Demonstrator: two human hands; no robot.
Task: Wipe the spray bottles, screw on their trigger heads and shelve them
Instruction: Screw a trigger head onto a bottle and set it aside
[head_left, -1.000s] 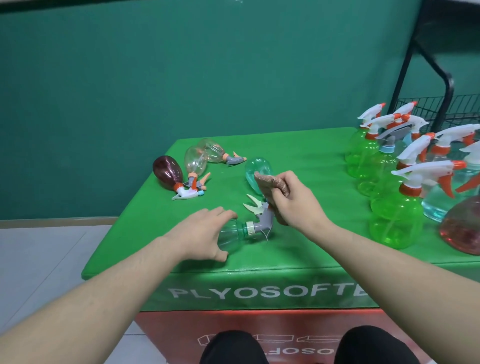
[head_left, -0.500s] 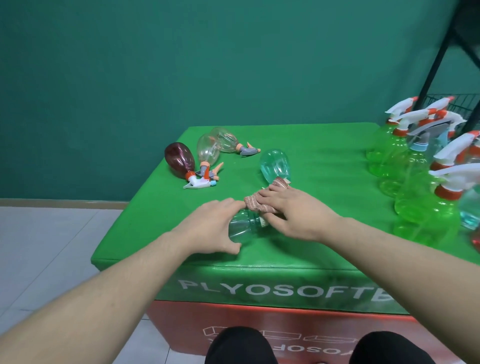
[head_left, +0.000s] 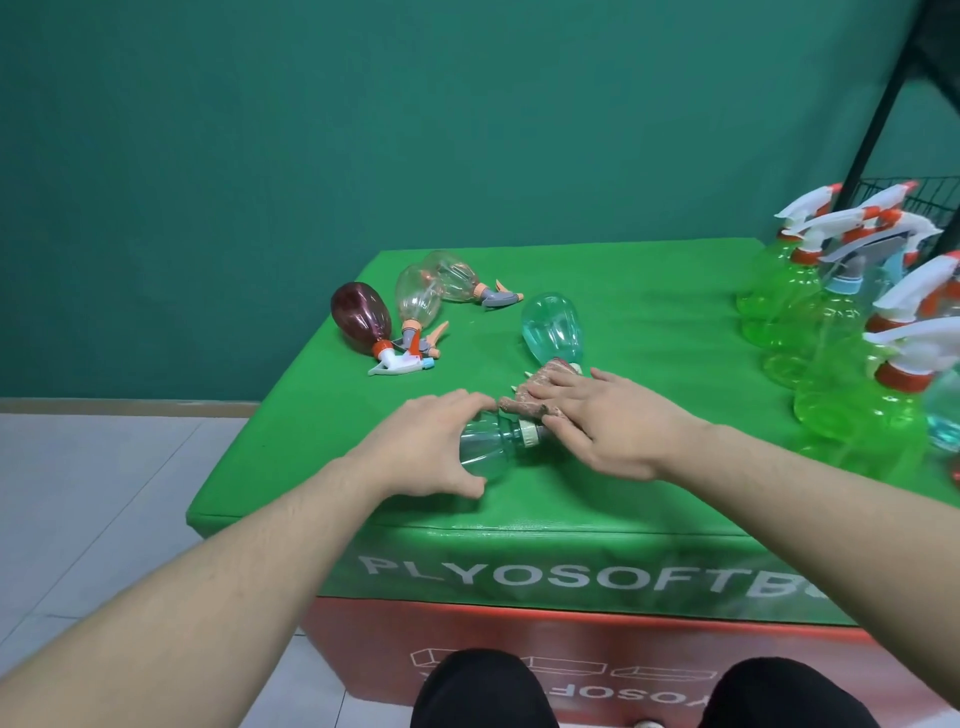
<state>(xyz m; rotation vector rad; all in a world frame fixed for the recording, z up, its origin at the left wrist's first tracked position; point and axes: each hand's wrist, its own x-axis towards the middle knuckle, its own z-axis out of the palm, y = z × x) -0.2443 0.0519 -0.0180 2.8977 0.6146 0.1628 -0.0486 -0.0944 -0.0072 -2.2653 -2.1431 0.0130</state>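
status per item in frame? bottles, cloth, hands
Near clear bottle: lying, head on.
Teal bottle: lying.
Dark red bottle: lying, head on.
Brown cloth: under right hand.
Left hand: gripping near bottle.
Green bottles: upright, heads on.

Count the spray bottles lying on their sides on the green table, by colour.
Maroon bottle: 1
Clear bottles: 2
Teal-tinted bottles: 2, one lying free and the near teal-tinted bottle under the left hand
Total: 5
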